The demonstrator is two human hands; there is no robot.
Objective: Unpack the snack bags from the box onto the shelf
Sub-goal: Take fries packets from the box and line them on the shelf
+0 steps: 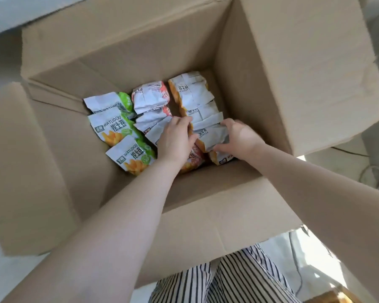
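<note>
Snack bags: three rows are lying on the floor of the box, running from 12 o'clock toward 6 o'clock; green bags (118,130) are sitting in the row at 9 o'clock, red bags (150,97) in the middle row, yellow bags (190,88) in the row at 3 o'clock.
Held bag: a white and yellow bag (210,136) in the 3 o'clock row is being gripped from both sides and is tilting up above its neighbours.
Left hand: the left hand (175,138) is reaching down into the box, its fingers curling over the 9 o'clock edge of the held bag and also covering the near end of the middle row.
Right hand: the right hand (239,138) is clasping the 3 o'clock edge of the same bag, thumb underneath and fingers over the top.
Box: the cardboard box (239,73) is standing open, its flaps folding outward at 9 o'clock, 3 o'clock and 6 o'clock; the bags are filling only the middle of its floor, leaving bare cardboard at 9 o'clock.
Person: both bare forearms are coming in from 6 o'clock over the near flap; striped trousers (228,278) are showing below that flap.
Surroundings: a thin cable (370,171) is lying on the pale floor at 3 o'clock, outside the box.
</note>
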